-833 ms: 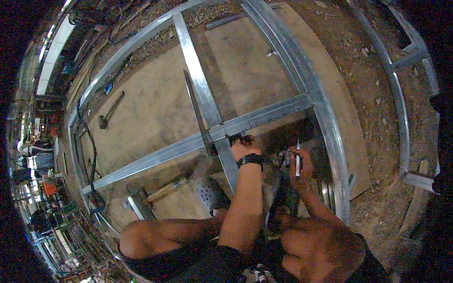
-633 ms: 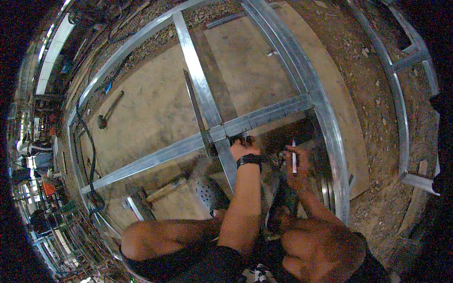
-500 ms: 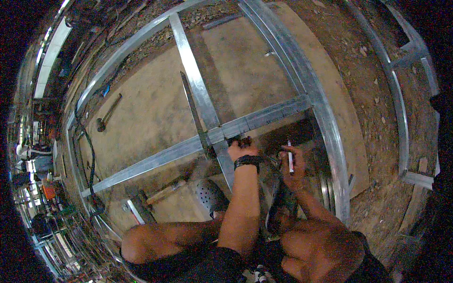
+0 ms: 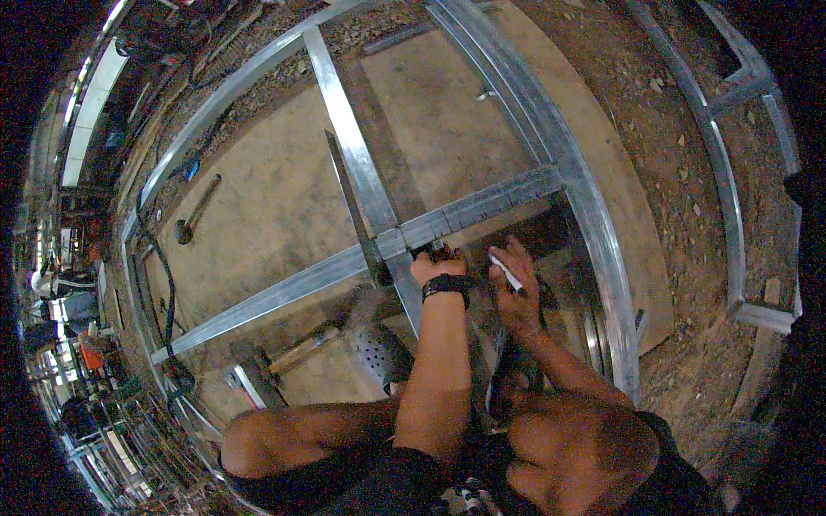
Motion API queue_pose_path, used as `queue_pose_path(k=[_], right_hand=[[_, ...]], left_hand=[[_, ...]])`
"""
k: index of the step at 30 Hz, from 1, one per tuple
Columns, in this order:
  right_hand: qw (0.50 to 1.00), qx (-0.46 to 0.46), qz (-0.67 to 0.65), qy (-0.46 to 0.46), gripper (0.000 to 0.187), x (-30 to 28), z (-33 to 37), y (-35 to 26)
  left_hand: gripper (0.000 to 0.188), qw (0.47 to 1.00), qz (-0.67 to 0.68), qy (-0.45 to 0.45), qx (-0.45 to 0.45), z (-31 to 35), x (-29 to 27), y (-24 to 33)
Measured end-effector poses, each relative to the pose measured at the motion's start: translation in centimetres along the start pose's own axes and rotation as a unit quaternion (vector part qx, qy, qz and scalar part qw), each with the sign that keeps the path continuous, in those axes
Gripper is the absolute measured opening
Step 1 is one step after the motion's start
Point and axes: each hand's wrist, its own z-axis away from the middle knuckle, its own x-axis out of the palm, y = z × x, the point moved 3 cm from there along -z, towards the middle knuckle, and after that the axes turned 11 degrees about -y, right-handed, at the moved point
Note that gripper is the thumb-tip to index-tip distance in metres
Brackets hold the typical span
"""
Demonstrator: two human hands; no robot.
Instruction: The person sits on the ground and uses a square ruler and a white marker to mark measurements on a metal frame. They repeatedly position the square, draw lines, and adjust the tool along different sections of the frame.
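I squat over a galvanised steel frame (image 4: 594, 224) that lies on the ground. My left hand (image 4: 436, 262), with a black watch on its wrist, is closed in a fist on a small dark object at the joint where the cross rail (image 4: 490, 202) meets the long rail (image 4: 348, 142); I cannot make out what the object is. My right hand (image 4: 516, 292) holds a white marker (image 4: 506, 272) just below the cross rail, to the right of the left hand. A long thin metal blade (image 4: 348, 202) lies beside the long rail and ends at the joint.
A wooden-handled hammer (image 4: 288, 354) lies by my left knee, and a sledgehammer (image 4: 196, 209) further left on the board (image 4: 258, 206). My grey perforated clog (image 4: 383, 353) is under the frame. A black cable (image 4: 168, 288) runs along the left rail. Another steel frame (image 4: 731, 181) lies right on the dirt.
My right hand with the marker has shifted a little up and left, closer to the left hand and the cross rail. The left hand stays at the joint.
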Motion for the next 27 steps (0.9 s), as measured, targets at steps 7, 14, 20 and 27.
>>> queue_pose_path(k=[7,14,20,27], right_hand=[[0.955,-0.131,0.188,-0.188,0.038,-0.4,-3.3,1.9],[0.871,-0.322,0.25,-0.273,0.05,3.9,-9.7,0.9],[0.864,-0.32,0.301,-0.247,0.048,4.1,-9.4,2.9],[0.874,-0.311,0.274,-0.252,0.048,3.8,-9.5,0.5]], left_hand=[[0.019,0.981,-0.185,-0.016,0.054,-0.7,-1.4,0.4],[0.019,0.914,-0.321,-0.153,0.196,-6.2,-5.8,-0.2],[0.019,0.992,-0.047,-0.08,0.09,2.1,-1.2,-1.3],[0.018,0.98,0.065,-0.189,0.009,6.2,0.5,0.0]])
